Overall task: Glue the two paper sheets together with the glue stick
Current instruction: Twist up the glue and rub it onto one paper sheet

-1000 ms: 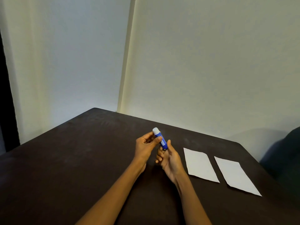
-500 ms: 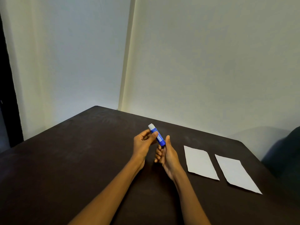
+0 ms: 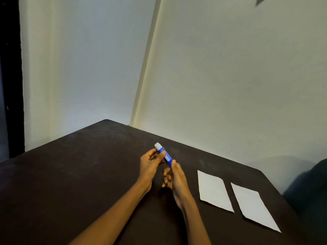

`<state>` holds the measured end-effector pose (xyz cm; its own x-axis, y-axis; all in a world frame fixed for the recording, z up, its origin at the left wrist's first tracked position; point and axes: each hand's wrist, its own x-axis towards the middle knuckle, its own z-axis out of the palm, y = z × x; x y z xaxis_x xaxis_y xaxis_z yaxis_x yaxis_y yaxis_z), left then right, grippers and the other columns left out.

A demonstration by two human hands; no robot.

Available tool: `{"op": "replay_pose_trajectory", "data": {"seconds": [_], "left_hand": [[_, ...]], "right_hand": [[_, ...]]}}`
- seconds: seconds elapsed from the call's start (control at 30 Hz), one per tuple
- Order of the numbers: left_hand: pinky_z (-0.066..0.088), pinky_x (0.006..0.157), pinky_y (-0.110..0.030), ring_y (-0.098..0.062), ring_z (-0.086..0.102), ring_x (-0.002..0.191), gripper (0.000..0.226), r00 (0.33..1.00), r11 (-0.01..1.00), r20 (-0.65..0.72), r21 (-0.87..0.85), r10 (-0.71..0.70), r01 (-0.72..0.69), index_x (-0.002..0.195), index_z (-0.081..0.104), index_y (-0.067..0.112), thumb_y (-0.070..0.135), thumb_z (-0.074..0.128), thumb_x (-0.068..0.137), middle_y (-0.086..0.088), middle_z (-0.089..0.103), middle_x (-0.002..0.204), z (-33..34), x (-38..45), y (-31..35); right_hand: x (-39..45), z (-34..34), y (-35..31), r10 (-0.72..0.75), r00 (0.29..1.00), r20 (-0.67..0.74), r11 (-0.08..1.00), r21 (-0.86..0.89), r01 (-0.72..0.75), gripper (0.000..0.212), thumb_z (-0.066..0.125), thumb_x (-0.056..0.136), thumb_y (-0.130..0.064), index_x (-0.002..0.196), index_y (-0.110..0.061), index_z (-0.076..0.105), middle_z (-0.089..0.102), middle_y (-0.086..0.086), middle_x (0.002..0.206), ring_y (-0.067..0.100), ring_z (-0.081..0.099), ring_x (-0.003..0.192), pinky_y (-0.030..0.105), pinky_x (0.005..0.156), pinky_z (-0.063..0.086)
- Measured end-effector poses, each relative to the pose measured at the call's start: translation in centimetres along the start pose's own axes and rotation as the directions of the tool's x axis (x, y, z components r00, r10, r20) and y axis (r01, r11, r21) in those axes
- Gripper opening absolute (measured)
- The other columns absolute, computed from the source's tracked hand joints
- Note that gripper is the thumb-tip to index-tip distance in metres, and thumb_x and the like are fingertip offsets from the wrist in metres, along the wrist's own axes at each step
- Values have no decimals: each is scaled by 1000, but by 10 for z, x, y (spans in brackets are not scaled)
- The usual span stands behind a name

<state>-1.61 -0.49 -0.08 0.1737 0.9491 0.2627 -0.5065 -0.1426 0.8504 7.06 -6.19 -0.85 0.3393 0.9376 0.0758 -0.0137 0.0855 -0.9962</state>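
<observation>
A blue glue stick with a white cap end pointing up and left is held above the dark table. My left hand pinches its upper part between thumb and fingers. My right hand holds its lower end, thumb tip against the tube. Two white paper sheets lie flat side by side to the right of my hands: the nearer sheet and the farther right sheet, apart from each other.
The table's far edges meet pale walls at a corner behind my hands. A dark rounded shape stands past the table's right edge. A dark vertical strip runs down the far left.
Both hands keep hold of the glue stick and have shifted only slightly. The sheets have not moved.
</observation>
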Motion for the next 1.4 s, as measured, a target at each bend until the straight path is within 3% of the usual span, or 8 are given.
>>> {"op": "replay_pose_trajectory", "data": {"seconds": [0.17,0.37,0.6,0.7,0.83,0.93,1.07,1.4], "left_hand": [[54,65,-15,-8,70,76,14,1000,1000,25,-21,3,-3,94,67,18,8,62,86,-3,72,86,-1,1,-1],[54,63,-15,-9,70,76,15,1000,1000,4,10,-2,2,93,66,22,9,63,85,-3,71,86,-3,1,-3],[54,64,-16,-10,70,77,13,999,999,40,29,29,-30,94,66,20,12,66,83,-3,71,84,-1,1,-5],[52,64,-11,-9,63,75,18,998,979,14,194,67,-68,99,65,11,9,68,81,0,66,82,-1,4,-8],[49,66,-7,-4,61,81,21,990,876,83,462,113,-139,100,64,16,12,69,81,4,66,88,-3,5,-15],[47,65,-10,-5,59,79,16,982,791,165,586,94,-174,96,62,17,16,69,81,6,63,89,-3,2,-20],[46,65,-11,-4,55,75,27,979,747,201,645,36,-160,104,54,15,16,69,81,4,59,93,-3,3,-24],[50,76,-24,-9,56,82,43,987,746,155,663,-43,-72,116,46,15,22,69,81,6,56,89,-3,5,-27]], "right_hand": [[-1,6,-3,37,997,-62,999,-15,-38,48,30,96,-51,78,-13,51,44,-5,48,7,40,41,22,42,42],[-2,5,-2,2,1000,-29,1000,29,-1,34,34,98,-44,111,-15,47,53,2,65,8,49,49,22,45,46],[4,5,1,96,988,-124,995,49,-90,47,32,98,-46,81,-9,56,49,0,52,10,46,42,23,41,45],[0,10,5,-104,968,-230,987,-141,72,25,41,98,-37,103,-18,56,58,3,86,12,57,62,23,52,51],[-3,4,7,-427,891,-150,764,-588,267,29,55,93,-21,121,-25,55,51,-8,110,5,57,89,14,70,47],[-3,3,7,-385,913,-132,714,-670,204,27,55,91,-12,116,-20,59,61,-4,101,7,59,84,14,67,46],[-2,0,6,-307,936,-174,710,-697,103,12,46,91,-4,94,-10,57,62,4,84,14,57,69,30,64,48],[1,-2,12,-271,951,-150,744,-659,108,21,50,88,1,106,-7,56,60,3,90,5,52,65,10,54,39]]}}
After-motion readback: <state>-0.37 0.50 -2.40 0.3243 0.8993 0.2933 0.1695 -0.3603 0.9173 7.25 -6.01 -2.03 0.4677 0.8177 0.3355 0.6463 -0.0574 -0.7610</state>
